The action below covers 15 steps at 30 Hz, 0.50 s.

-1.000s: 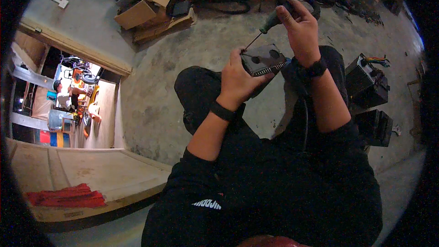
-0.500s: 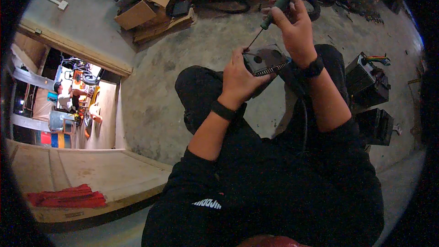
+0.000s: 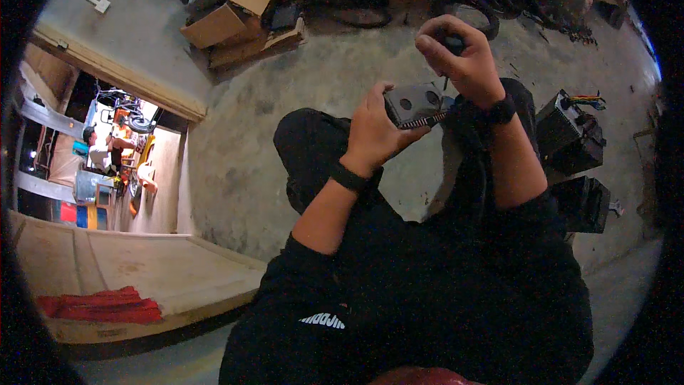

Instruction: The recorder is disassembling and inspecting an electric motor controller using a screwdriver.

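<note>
My left hand (image 3: 376, 126) is closed round the near left side of a flat grey boxy device (image 3: 415, 105). Two dark round openings show on its upper face, and slots run along its near edge. Above its right end, my right hand (image 3: 462, 57) curls round a dark green-handled screwdriver (image 3: 454, 44). Most of the handle is hidden by the fingers. The thin shaft points down toward the device's right corner; whether its tip touches, I cannot tell. A dark cable seems to leave the device's right end.
Black box-shaped units, one with coloured wires (image 3: 570, 128), stand on the floor to the right. Cardboard boxes (image 3: 224, 25) and heaped cables lie at the far side. A red cloth (image 3: 103, 306) rests on a wooden panel (image 3: 178, 264) at left. A person (image 3: 100, 146) sits beyond the doorway.
My right hand has brought the screwdriver down and across, from the device's upper left corner to its right end. The device has shifted slightly in my left hand, its top now brighter.
</note>
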Motion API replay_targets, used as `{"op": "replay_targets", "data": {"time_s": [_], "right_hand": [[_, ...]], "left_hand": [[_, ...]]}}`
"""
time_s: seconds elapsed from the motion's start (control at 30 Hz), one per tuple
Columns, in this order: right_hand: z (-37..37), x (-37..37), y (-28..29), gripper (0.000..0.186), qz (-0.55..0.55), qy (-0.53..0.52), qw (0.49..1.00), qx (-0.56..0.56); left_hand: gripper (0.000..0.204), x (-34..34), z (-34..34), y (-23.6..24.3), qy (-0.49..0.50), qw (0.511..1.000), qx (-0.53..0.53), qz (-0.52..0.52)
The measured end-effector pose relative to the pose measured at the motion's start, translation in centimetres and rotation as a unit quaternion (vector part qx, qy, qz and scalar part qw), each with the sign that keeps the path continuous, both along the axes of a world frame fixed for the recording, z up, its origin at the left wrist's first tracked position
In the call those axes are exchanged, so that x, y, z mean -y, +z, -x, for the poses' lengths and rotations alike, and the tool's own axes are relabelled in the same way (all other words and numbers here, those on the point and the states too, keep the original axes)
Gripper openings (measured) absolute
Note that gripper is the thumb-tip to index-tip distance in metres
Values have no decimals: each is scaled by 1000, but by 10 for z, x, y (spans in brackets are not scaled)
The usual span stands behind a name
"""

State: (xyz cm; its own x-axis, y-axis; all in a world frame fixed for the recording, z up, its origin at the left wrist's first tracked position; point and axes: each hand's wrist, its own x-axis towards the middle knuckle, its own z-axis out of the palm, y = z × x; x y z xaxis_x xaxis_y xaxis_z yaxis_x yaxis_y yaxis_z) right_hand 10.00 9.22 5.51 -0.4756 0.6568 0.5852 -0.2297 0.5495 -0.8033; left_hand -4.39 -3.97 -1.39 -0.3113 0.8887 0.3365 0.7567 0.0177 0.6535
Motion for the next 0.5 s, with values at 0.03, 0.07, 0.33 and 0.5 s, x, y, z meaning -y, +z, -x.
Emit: {"op": "replay_targets", "data": {"time_s": [0.03, 0.07, 0.33, 0.5], "right_hand": [[-3, 2, 3, 19, 47, 28, 999, 0], [-5, 4, 4, 19, 93, 56, 994, -1], [15, -27, -32, 16, -352, -9, 921, 167], [24, -22, -41, 21, -328, 67, 919, 209]], "left_hand": [[88, 0, 0, 0, -5, 1000, -1, -4], [88, 1, 0, -1, -10, 1000, -3, -8], [93, -4, 1, -8, -6, 999, -27, -25], [110, -3, 3, -9, 6, 999, -35, -26]]}}
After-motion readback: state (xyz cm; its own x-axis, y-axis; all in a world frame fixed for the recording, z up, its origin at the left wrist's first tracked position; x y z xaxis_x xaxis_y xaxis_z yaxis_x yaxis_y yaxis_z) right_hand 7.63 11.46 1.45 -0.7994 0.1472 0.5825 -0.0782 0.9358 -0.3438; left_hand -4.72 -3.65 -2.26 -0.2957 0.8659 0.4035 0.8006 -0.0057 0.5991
